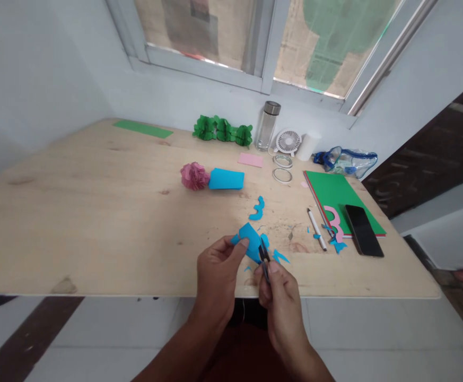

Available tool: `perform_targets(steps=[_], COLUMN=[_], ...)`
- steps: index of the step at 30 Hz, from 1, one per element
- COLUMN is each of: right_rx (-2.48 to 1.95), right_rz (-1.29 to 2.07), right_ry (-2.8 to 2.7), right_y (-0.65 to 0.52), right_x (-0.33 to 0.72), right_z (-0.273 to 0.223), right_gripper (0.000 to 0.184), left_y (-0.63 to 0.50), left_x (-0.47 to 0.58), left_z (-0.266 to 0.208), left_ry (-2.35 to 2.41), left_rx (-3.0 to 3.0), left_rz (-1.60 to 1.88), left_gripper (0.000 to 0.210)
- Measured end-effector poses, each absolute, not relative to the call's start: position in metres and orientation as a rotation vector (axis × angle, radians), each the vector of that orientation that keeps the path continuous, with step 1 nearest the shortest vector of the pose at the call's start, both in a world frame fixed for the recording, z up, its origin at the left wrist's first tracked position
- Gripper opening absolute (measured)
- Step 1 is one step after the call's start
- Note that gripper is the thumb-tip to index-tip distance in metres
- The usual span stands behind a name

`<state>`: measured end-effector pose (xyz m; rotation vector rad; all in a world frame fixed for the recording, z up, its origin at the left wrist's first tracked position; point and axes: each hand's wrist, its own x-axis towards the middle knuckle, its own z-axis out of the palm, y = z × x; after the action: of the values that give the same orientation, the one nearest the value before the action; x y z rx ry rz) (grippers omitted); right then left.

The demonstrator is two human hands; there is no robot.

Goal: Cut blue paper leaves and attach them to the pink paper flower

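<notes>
My left hand [220,268] pinches a folded piece of blue paper [249,237] between thumb and fingers, above the front of the table. Small scissors [263,255] with black blades are gripped in my right hand [279,284]; the blades lie at the paper's right edge. Blue paper scraps [280,256] lie just to the right of the blades. A wavy blue paper cutout [258,209] rests behind the held piece. Further back and left, a pink paper flower [194,176] touches a blue paper piece [226,179].
Along the back stand green paper decorations [222,130], a glass bottle [268,127], a small fan [288,141] and tape rolls [282,175]. At right are a white pen [316,229], green sheets [340,193], a phone [364,231] and a clear pouch [352,161]. A green strip [142,128] lies back left.
</notes>
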<state>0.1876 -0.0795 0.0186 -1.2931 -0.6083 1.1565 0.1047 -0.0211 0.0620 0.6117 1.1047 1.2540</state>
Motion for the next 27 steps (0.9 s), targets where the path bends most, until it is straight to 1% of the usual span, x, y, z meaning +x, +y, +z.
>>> perform_targets(steps=[19, 27], right_rx=[-1.250, -1.333], right_rz=[1.122, 1.067], right_ry=[-0.563, -0.661], right_y=[-0.0765, -0.0778], right_x=[0.1817, 0.1904], right_z=[0.0203, 0.0146], right_gripper=[0.040, 0.040], left_y=[-0.0255, -0.0255], left_x=[0.1086, 0.1043], left_z=[0.0613, 0.0629], left_ry=[1.054, 1.021], left_rx=[0.518, 0.552], left_rz=[1.257, 1.209], left_gripper=[0.009, 0.011])
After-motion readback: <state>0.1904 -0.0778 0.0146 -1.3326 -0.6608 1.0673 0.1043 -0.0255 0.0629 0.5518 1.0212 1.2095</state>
